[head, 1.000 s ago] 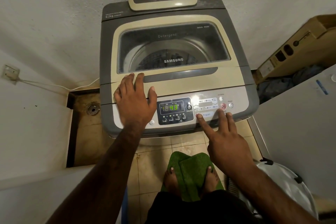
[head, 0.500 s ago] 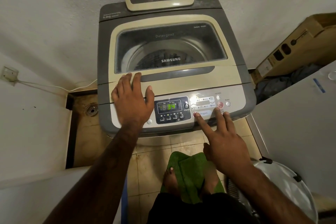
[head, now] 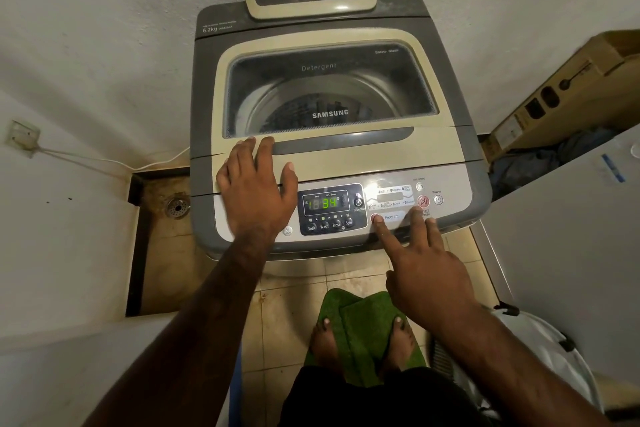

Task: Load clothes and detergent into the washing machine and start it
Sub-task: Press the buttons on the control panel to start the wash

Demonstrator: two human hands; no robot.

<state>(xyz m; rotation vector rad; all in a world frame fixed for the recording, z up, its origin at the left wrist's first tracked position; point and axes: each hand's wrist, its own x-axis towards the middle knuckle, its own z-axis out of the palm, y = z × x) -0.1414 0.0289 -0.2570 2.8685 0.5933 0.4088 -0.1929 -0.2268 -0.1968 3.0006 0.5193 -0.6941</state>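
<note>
The washer [head: 207,135] has a grey plastic shell, matt and finely grained, dusty toward the back. Its lid [head: 346,166] is smooth cream plastic with a soft sheen, set with a window [head: 329,80] of tinted glass, glossy but filmed with dust. Through it the drum [head: 277,97] shows as bright, shiny metal. The panel [head: 332,208] is dark glossy plastic within a silvery satin surround. The wall [head: 104,28] is white plaster, rough and stippled. The tiles [head: 294,305] are beige ceramic, smooth but stained. The mat [head: 360,322] is green cloth with a nubby pile. The box [head: 571,87] is matt brown cardboard, the drain [head: 177,207] dull metal, the basket [head: 547,350] smooth white plastic
</note>
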